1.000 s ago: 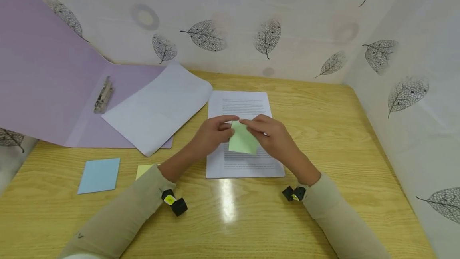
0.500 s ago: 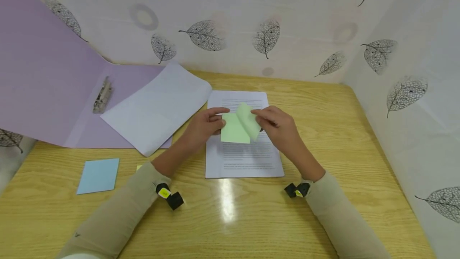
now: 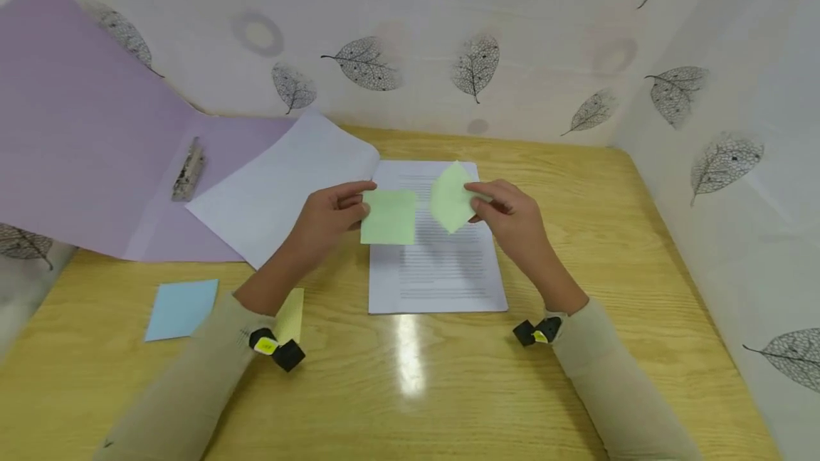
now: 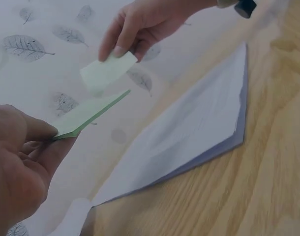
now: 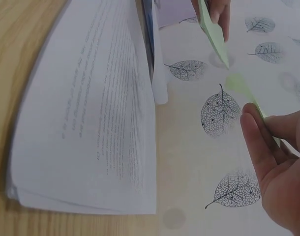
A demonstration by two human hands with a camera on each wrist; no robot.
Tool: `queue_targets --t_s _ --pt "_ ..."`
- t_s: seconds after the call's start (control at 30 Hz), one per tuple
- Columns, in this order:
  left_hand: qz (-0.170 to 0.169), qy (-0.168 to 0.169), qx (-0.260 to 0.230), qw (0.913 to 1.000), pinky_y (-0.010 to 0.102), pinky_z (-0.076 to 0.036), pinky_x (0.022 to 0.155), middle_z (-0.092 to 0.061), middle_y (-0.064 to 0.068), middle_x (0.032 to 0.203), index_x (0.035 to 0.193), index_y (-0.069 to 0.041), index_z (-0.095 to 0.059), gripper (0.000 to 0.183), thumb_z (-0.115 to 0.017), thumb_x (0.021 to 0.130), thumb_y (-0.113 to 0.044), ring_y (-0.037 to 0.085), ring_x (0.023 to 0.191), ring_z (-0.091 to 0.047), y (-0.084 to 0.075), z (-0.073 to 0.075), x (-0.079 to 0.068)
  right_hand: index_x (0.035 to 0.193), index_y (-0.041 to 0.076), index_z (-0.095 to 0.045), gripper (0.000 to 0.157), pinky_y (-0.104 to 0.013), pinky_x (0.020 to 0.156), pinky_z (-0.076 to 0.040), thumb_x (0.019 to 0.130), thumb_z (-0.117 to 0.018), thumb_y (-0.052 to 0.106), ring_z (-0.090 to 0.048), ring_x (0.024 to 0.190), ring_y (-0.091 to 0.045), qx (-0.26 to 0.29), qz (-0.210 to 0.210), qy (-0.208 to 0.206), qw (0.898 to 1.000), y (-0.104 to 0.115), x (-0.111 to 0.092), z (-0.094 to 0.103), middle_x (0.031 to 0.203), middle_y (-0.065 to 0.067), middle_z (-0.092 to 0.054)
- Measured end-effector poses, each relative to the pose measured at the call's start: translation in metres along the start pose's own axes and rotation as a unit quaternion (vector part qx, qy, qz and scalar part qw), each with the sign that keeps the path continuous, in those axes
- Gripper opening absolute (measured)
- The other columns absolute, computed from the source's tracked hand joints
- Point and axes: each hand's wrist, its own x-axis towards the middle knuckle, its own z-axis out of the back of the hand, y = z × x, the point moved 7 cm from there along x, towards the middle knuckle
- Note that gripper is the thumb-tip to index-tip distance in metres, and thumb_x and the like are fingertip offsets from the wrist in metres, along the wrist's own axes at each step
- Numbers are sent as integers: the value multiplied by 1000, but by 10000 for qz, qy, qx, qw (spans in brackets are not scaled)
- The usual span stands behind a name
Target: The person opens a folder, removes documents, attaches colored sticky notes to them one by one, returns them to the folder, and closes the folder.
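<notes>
My left hand [image 3: 329,215] pinches the left edge of a green sticky note pad [image 3: 388,217]; the left wrist view shows the pad [image 4: 91,115] as a thin stack. A single green sticky note [image 3: 450,198], slightly curled, is pinched by its right edge in my right hand [image 3: 509,215]. Pad and note are apart, both held up over a stack of printed pages [image 3: 442,283] that lies on the table. In the right wrist view the note [image 5: 243,86] bends away from the fingers, and lines of print cover the top page [image 5: 91,113].
An opened purple folder [image 3: 96,126] with a metal clip [image 3: 188,171] lies at the left, a blank white sheet [image 3: 282,176] across it. On the wooden table [image 3: 448,390] are a blue sticky note pad [image 3: 179,309] and a yellow one [image 3: 291,311], partly behind the left sleeve.
The top green note has been peeled from the pad. My left hand has moved left with the pad, my right hand slightly right and up with the note.
</notes>
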Motion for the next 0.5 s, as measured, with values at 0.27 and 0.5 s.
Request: queue_targets --t_s 0.27,0.5 --pt "-345 -638 986 9925 16 -55 83 -63 -5 115 148 -17 -52 47 -60 103 -26 3 99 -61 6 96 -83 125 4 -70 27 -21 77 -59 99 -64 8 -69 84 -11 -31 0 -197 9998 -12 -7 14 114 -11 -64" --pt "463 -1885 2293 9538 4 -45 74 -59 -17 124 151 -21 -49 49 -55 104 -34 -15 103 -49 41 212 -155 127 7 -70 28 -23 78 -60 100 -63 12 -66 87 -9 -417 -266 -190 9986 -24 -17 26 117 -10 -65"
